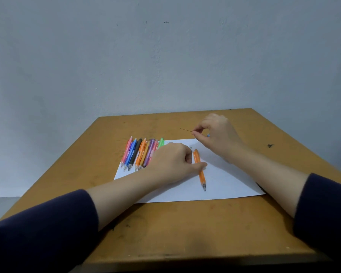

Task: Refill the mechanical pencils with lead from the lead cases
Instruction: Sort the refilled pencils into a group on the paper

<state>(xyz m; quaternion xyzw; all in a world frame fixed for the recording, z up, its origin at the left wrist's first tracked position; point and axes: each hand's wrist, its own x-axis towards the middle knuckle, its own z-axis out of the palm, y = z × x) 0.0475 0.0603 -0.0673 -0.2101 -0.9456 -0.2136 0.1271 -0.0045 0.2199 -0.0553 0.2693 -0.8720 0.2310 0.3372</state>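
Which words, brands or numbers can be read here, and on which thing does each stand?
None can be read.
On the row of pencils, any print is too small and blurred.
On the orange pencil held by the left hand, no legible print.
On the white paper, no writing visible.

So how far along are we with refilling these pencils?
Done: nothing shows any pencil as filled yet. In hand: the right hand pinches a single lead, and the left hand holds an orange pencil on the paper; the lead is not yet in it. Left: feeding that lead in, then the row of colored pencils beside the left hand, whose fill state cannot be seen.
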